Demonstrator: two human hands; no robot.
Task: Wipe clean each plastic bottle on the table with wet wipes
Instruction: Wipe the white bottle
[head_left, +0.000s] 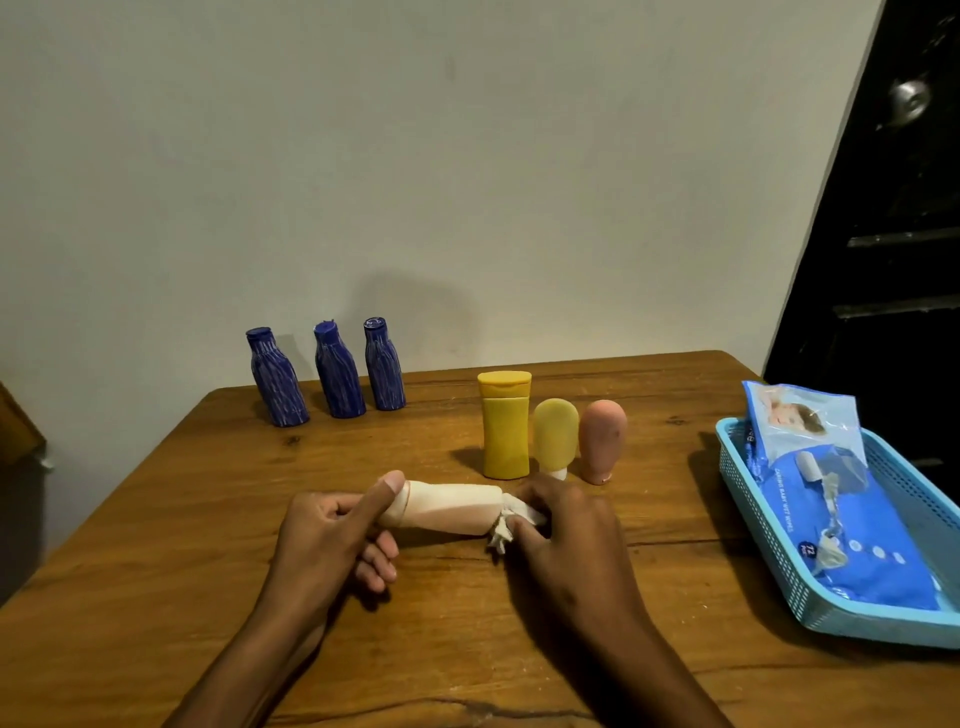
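Your left hand (332, 525) grips one end of a pale bottle (447, 506) held level above the counter (156, 519); your right hand (561, 530) pinches a wipe (511, 519) round its other end. Blue basket (831, 613), right: holds one wipes pack (841, 525). Standing on the counter: three blue bottles (337, 374), yellow bottle (505, 423), pale-yellow tube (556, 436), pink tube (601, 441).

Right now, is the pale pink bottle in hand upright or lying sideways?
Sideways. The pale pink bottle lies level above the table, left hand at one end, right hand at the other.
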